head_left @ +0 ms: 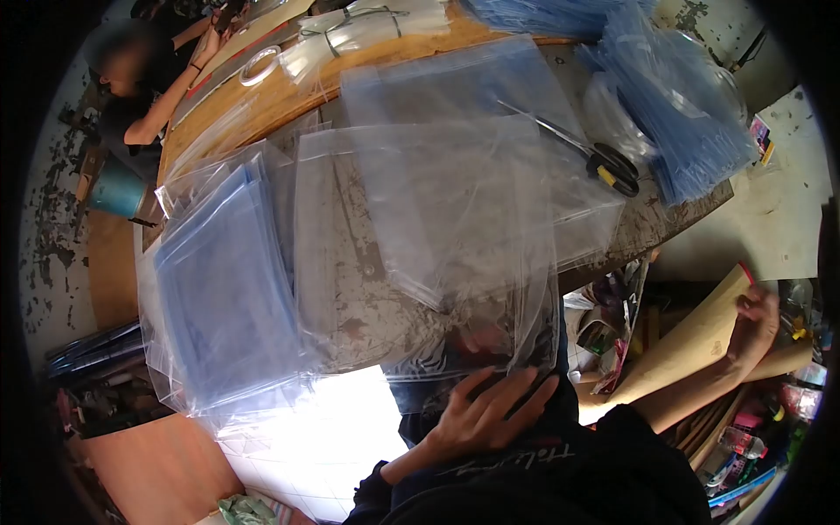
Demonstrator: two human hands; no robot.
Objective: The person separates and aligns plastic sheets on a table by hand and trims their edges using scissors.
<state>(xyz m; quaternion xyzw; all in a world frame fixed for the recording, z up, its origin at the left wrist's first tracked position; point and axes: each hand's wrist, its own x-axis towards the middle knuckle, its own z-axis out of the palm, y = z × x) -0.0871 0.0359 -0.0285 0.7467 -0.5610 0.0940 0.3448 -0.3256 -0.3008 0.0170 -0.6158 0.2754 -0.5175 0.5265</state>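
A clear plastic sheet or bag [420,227] lies across the table and hangs over its front edge. My left hand [500,407] rests at this near edge, its fingers stretched and spread, close to my body. Out to the right, past the table, is my right hand [757,322], its fingers curled beside the upper end of a brown cardboard sheet [691,328]. Whatever those fingers may hold is hidden. Scissors with black and yellow handles [612,169] lie partly open on the plastic. To the left is a stack of bluish clear plastic bags [232,289].
Bundled bluish plastic [682,114] is heaped at the table's back right. A tape roll [260,66] and tied clear plastic [376,26] lie at the back. Another person's arm [171,101] is at the far left. Bottles and clutter [744,442] fill the lower right.
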